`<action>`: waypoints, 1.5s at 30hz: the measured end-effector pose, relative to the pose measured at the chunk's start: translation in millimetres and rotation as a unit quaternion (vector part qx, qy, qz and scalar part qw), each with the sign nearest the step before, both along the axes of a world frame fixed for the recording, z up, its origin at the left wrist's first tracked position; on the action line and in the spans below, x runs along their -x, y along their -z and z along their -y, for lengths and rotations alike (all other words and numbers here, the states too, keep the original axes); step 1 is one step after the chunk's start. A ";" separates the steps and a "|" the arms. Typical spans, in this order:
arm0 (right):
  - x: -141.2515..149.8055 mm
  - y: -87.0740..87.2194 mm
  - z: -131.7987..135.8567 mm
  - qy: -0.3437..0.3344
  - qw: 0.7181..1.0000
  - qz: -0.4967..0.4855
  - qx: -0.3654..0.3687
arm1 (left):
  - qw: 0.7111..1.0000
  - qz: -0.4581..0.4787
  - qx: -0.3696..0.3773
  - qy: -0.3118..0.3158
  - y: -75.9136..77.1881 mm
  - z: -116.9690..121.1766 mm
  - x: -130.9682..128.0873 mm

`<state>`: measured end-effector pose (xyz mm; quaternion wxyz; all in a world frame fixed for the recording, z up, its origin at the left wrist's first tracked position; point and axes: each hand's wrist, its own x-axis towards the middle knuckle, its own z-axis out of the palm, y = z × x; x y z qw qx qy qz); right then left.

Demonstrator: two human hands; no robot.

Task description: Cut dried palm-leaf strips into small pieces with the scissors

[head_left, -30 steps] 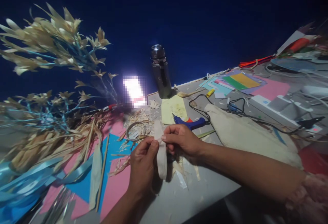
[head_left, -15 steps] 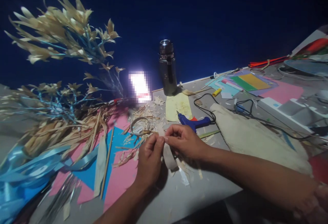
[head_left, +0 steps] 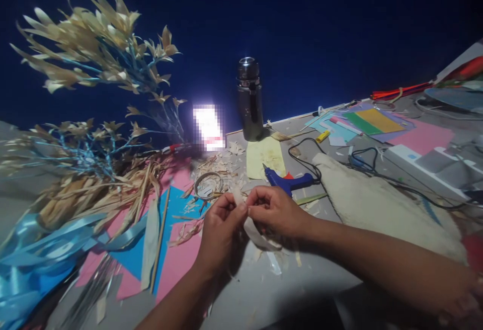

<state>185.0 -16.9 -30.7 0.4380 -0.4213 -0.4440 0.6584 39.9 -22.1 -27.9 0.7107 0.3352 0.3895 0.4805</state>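
Between my two hands is a pale strip of dried husk (head_left: pixel 256 234), its lower end curling down and to the right above the grey table. My left hand (head_left: pixel 221 232) pinches it between thumb and fingers, with a short end standing up past the fingertips. My right hand (head_left: pixel 277 212) has its thumb and forefinger closed on the same strip, close against the left thumb. Just beyond the right hand lies a blue glue gun (head_left: pixel 289 183) with an orange-red trigger. A round ring (head_left: pixel 196 189), perhaps a tape roll, lies beyond the left hand among husk scraps.
A dark metal flask (head_left: pixel 250 106) stands behind a yellow sheet (head_left: pixel 256 161). On the left are dried-leaf branches (head_left: pixel 113 33), light blue ribbon (head_left: pixel 49 249) and pink and blue paper. A cream cloth (head_left: pixel 362 199), black cord (head_left: pixel 294 151) and coloured sheets (head_left: pixel 381 120) lie right.
The strip's lower end has swung right and curls more sideways. Both hands still pinch it, and its upper end leans further left. The whole view has shifted slightly.
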 end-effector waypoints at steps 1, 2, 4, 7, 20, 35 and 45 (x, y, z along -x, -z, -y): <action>-0.2 -1.1 0.2 -0.002 1.000 0.003 0.006 | 1.000 -0.008 0.003 -0.004 -1.1 -0.9 1.1; -0.5 -2.2 0.1 -0.006 1.000 0.005 0.013 | 1.000 -0.012 0.008 -0.004 -2.3 -2.4 2.7; -1.2 -4.0 -0.8 -0.010 1.000 0.008 0.026 | 1.000 0.002 0.023 0.001 -5.7 -7.5 7.1; -1.6 -3.6 -2.1 0.000 0.999 0.015 0.030 | 0.998 0.037 0.024 -0.046 -11.9 -16.9 13.1; -6.9 -7.1 -1.9 -0.031 0.996 0.080 0.012 | 0.998 0.008 0.054 -0.032 -8.6 -16.0 13.9; -12.1 3.9 -14.3 0.083 0.995 0.022 -0.046 | 0.999 -0.007 0.023 -0.047 -35.8 -21.2 32.3; -15.8 9.4 -4.5 -0.154 0.760 0.533 -0.339 | 0.989 -0.047 0.072 -0.120 -48.2 -45.1 62.1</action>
